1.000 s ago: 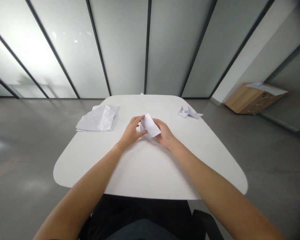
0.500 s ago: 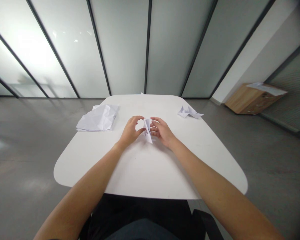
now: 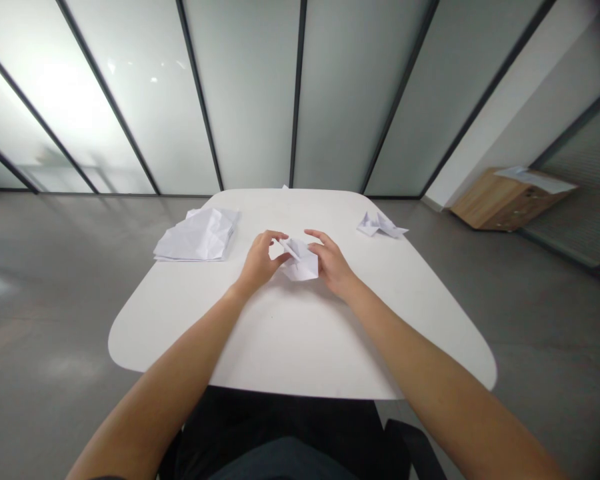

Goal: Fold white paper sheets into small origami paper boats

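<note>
A small folded piece of white paper (image 3: 300,261) lies at the middle of the white table (image 3: 300,333), between both hands. My left hand (image 3: 260,261) pinches its left flap with thumb and fingertips. My right hand (image 3: 330,263) grips its right side, the fingers curled over the top edge. The paper is partly spread out, with one flap raised toward the left.
A stack of crumpled white sheets (image 3: 197,237) lies at the table's far left. A folded paper figure (image 3: 380,225) rests at the far right. A wooden box (image 3: 505,197) stands on the floor at the right, by the wall. Glass panels close off the back.
The paper was a broad flap held up, then was turned edge-on and narrow. Now it is spread wider and lower over the table. Both hands stayed in place around it.
</note>
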{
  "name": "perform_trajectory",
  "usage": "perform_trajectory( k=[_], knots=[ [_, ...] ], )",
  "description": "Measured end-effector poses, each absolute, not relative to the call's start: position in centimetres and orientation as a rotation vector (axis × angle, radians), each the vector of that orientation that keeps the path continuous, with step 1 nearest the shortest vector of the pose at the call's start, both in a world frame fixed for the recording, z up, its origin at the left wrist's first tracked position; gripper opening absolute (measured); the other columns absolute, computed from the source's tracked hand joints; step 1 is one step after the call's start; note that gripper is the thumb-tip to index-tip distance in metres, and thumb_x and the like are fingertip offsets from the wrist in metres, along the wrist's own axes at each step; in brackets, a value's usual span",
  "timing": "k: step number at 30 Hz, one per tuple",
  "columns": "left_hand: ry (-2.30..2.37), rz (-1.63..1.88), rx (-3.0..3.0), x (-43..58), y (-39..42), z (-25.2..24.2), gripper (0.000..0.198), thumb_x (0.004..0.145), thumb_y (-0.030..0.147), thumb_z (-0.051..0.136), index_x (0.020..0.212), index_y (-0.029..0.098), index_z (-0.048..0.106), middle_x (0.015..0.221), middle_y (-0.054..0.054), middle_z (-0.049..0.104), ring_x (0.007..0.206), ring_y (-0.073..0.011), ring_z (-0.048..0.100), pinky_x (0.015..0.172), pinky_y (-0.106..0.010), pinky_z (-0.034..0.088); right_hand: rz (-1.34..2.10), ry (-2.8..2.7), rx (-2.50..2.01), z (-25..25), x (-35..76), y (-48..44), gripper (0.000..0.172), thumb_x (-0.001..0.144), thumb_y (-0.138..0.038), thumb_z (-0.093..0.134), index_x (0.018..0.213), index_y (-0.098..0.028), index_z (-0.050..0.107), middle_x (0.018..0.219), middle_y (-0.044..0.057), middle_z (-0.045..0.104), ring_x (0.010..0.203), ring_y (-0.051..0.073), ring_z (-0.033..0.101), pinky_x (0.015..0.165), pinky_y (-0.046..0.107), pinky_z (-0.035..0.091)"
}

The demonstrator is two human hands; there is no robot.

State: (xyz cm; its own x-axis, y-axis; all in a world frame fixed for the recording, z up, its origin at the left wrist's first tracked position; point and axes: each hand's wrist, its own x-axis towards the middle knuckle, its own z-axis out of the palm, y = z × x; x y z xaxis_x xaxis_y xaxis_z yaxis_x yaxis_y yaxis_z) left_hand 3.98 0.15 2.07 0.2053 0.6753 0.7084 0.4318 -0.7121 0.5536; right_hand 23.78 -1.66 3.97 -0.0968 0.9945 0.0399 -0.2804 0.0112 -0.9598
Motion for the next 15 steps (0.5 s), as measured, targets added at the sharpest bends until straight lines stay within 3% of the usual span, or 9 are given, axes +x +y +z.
perform_trajectory(
  k=[4,7,11,15],
  knots=[
    [1.044,1.524,2.065,3.98,0.23,2.05,0.026,0.087,0.032,0.076,0.101,0.021,0.057,0.101,-0.005,0.069,0.102,-0.0210,0.067,0.096,-0.039,0.053,1.406,-1.009,-0.882,3.81,24.29,-1.08,0.029,0.069,-0.026,0.068,0.098,-0.023,0.070,0.080,0.000,0.067,0.070,0.017,0.060,0.062,0.028,0.050],
    [0.964,1.511,1.797,4.13,0.30,1.88,0.033,0.090,0.036,0.070,0.112,0.020,0.052,0.104,-0.006,0.068,0.093,-0.0175,0.068,0.085,-0.033,0.056,1.496,-0.975,-0.864,3.59,24.47,-0.89,0.014,0.072,-0.028,0.066,0.085,-0.022,0.068,0.082,0.003,0.067,0.075,0.019,0.063,0.072,0.033,0.058],
    [0.964,1.525,1.574,4.21,0.55,1.70,0.052,0.091,0.040,0.068,0.132,0.022,0.042,0.112,-0.008,0.066,0.082,-0.0154,0.068,0.070,-0.028,0.055,1.626,-1.035,-0.855,3.77,24.27,-1.40,0.015,0.075,-0.032,0.067,0.087,-0.023,0.068,0.086,0.004,0.065,0.080,0.021,0.065,0.076,0.042,0.063],
    [1.025,1.561,1.558,3.91,0.94,1.48,0.068,0.089,0.035,0.071,0.146,0.024,0.036,0.107,-0.006,0.065,0.076,-0.0137,0.067,0.068,-0.026,0.054,1.494,-1.231,-0.995,3.79,23.77,-1.87,0.022,0.072,-0.032,0.078,0.091,-0.024,0.071,0.101,0.006,0.067,0.088,0.022,0.063,0.071,0.040,0.064]
  ],
)
